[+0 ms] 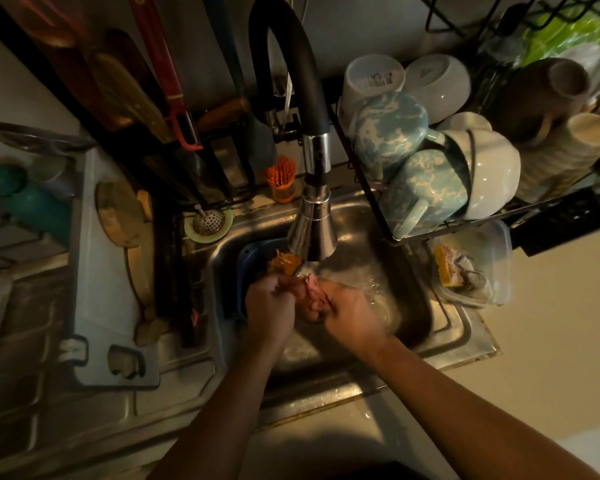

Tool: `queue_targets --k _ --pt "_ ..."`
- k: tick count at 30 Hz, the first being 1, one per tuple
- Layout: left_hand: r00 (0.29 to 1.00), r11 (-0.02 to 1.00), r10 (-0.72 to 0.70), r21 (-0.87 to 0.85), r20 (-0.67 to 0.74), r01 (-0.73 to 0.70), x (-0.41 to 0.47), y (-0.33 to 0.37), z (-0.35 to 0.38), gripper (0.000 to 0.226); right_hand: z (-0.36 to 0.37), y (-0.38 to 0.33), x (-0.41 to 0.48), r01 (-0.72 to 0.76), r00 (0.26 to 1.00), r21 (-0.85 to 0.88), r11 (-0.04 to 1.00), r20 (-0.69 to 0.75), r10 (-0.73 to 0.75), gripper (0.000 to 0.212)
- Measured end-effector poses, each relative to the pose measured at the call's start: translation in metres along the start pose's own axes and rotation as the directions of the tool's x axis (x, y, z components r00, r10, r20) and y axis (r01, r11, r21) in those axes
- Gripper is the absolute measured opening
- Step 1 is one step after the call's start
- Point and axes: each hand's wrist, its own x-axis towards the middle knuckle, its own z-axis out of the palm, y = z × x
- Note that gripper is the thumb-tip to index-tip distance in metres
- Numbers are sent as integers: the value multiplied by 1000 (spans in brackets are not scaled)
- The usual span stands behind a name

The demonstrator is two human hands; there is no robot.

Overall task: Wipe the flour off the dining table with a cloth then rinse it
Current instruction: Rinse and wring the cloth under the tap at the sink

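Over the steel sink (440,327), both my hands hold a bunched pinkish cloth (309,299) just below the tap's spray head (313,233). My left hand (269,306) grips the cloth's left end with curled fingers. My right hand (352,315) grips its right end. Water splashes to the right of the cloth in the basin. Most of the cloth is hidden between my fingers.
A blue tub (253,254) with orange scraps sits in the sink behind my hands. A dish rack (381,202) of mugs and bowls stands at right, a plastic box (471,268) with sponges beside it. A white cutting board (104,289) and utensils lie at left.
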Motion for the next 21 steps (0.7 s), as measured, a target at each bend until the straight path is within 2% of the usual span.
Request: queue_targets --k 3,5,7,9,10,11,12,13,14,15,18,21 --pt "993 993 -115 -32 8 115 9 -6 2 30 3 6 -1 75 996 -166 983 -44 -83 21" --pt "985 985 -173 -22 25 174 13 -8 2 31 2 7 -3 92 995 -207 974 -17 -98 23" --pt "986 987 -160 -20 40 161 11 -6 3 29 4 12 -2 20 1000 -130 991 21 -18 21" --pt "997 998 -60 24 47 59 9 -4 2 28 3 18 -1 -129 988 108 986 99 119 14" --pt "999 998 13 56 49 -16 9 -3 1 28 0 16 -2 -198 976 301 933 151 158 15" --pt "995 993 75 86 60 -80 9 -3 -1 29 -5 12 -2 -285 956 508 813 215 201 26" --pt "991 987 114 106 76 -122 9 -2 -3 32 -11 7 -3 -404 915 662 631 303 268 36" --pt "985 982 146 102 95 -156 8 0 -4 35 -16 4 -3 -508 860 730 457 395 323 45" --pt "980 979 171 97 107 -181 7 1 -5 36 -20 4 -2 -570 817 743 351 467 340 51" --pt "973 972 204 96 110 -215 5 2 -6 37 -26 3 -1 -599 797 741 305 512 321 56" --pt "945 943 312 87 101 -321 -1 1 -4 47 -29 8 2 -582 813 721 377 518 264 35" --pt "948 947 309 73 73 -314 -4 -1 -2 48 -26 14 4 -578 816 731 364 535 220 43"
